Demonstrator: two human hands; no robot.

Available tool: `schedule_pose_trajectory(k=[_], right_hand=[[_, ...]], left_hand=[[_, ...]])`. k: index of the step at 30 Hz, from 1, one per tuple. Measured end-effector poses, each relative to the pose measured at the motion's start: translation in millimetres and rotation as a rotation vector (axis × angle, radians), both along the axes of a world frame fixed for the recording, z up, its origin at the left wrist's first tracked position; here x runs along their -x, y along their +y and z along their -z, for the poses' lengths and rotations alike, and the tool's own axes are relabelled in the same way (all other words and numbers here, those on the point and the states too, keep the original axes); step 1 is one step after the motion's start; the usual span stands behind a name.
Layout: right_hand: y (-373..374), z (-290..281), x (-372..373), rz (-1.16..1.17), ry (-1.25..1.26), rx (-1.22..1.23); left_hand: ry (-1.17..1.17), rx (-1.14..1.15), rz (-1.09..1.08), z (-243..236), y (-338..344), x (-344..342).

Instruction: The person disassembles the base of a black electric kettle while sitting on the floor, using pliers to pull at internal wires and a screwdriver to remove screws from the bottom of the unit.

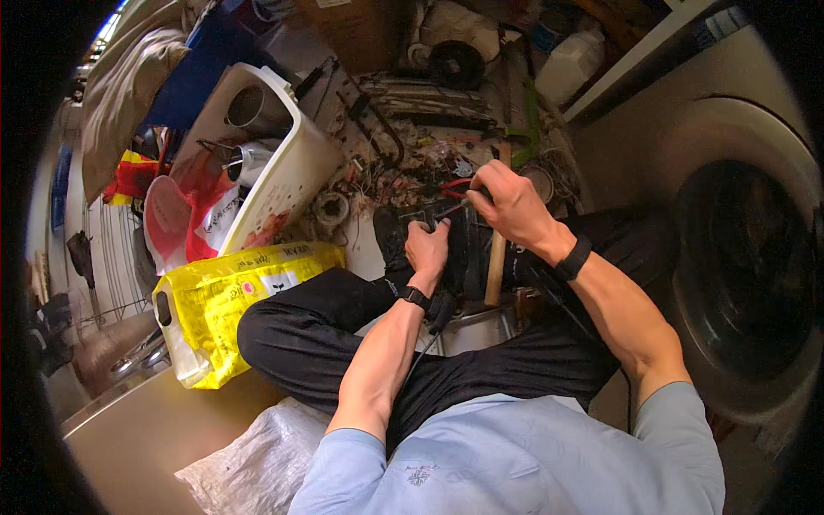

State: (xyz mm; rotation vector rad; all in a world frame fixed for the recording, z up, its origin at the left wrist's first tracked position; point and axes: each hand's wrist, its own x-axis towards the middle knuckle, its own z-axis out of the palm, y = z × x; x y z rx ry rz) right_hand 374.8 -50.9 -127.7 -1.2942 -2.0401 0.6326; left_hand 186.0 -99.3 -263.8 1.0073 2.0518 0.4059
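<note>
In the middle of the view my right hand [505, 199] is closed on a tool with red handles [455, 184], which looks like pliers. Below and left of it my left hand [427, 245] grips something dark and small [429, 215], too hidden to name, low over my black footwear [390, 232]. A thin shaft runs between the two hands; which thing it belongs to I cannot tell. A pale wooden stick [494, 275] stands out just right of my left hand, partly hidden behind my right hand.
Tools, wires and scraps [403, 142] litter the floor ahead. At the left are a white plastic bin [305, 159] holding metal pots and a yellow bag [223, 335]. A washing machine [618, 146] stands close at the right, and a white jug [575, 60] sits at the back.
</note>
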Motion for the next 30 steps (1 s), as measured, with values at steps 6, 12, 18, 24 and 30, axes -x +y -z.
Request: schedule_pose_trajectory(k=[6, 12, 18, 24, 30], right_hand=[[-5.3, -2.1, 0.6, -0.002, -0.044, 0.017], [-14.7, -4.0, 0.7, -0.012, -0.049, 0.001], [-3.3, -1.8, -7.6, -0.020, -0.016, 0.053], [-5.1, -10.1, -0.1, -0.107, -0.037, 0.026], [-10.0, -8.6, -1.6, -0.066, -0.053, 0.039]], left_hand=[[-0.087, 0.004, -0.060, -1.3, -3.6, -5.8], [-0.080, 0.002, -0.059, 3.8, -3.5, -3.8], [0.008, 0.004, -0.037, 11.1, -2.7, -6.9], [-0.055, 0.023, -0.090, 17.8, -3.4, 0.6], [-0.087, 0.056, -0.108, 2.3, -1.3, -4.8]])
